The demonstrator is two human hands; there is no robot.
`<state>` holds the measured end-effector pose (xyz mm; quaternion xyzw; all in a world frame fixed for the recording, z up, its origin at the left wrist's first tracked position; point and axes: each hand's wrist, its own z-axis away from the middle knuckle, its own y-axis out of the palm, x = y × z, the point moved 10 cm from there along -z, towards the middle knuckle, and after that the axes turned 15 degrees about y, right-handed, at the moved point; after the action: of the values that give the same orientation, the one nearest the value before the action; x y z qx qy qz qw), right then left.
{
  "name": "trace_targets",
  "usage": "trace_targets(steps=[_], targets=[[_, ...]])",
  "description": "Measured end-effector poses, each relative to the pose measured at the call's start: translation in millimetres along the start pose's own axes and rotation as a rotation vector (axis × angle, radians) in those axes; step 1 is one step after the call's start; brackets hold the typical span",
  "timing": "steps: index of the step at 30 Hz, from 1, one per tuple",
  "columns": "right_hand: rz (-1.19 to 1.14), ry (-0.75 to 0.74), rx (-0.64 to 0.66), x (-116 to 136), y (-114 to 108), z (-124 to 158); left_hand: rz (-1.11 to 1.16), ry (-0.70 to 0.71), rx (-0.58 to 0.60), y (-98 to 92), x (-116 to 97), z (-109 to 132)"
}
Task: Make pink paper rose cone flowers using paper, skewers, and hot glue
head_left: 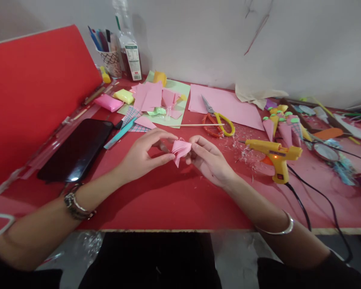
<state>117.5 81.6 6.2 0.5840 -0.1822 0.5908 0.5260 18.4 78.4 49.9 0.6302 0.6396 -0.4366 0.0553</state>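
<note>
A small folded piece of pink paper (180, 149) is held above the red table between my two hands. My left hand (144, 154) pinches its left side, thumb below and fingers above. On the other side my right hand (209, 160) grips its right edge between thumb and fingers. Behind the hands lies a thin wooden stick (192, 125), its right end by the scissors (218, 118) with one red and one yellow handle loop. A teal cutter-like tool (120, 133) rests left of my left hand, beside blue checked paper (134, 116).
To the right stands a yellow glue gun (275, 156) with a lit orange light and a black cord. Pink paper cones (285, 132) lie behind it. A black phone (76, 150), pink sheets (225, 104), a glass bottle (132, 58) and a pen cup (111, 63) surround the work area.
</note>
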Motion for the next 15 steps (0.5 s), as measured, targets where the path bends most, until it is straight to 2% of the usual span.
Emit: trace_targets(steps=[15], targets=[[0.037, 0.004, -0.018, -2.0, -1.4, -0.7, -0.024, -0.024, -0.026, -2.6, 0.6, 2.0]])
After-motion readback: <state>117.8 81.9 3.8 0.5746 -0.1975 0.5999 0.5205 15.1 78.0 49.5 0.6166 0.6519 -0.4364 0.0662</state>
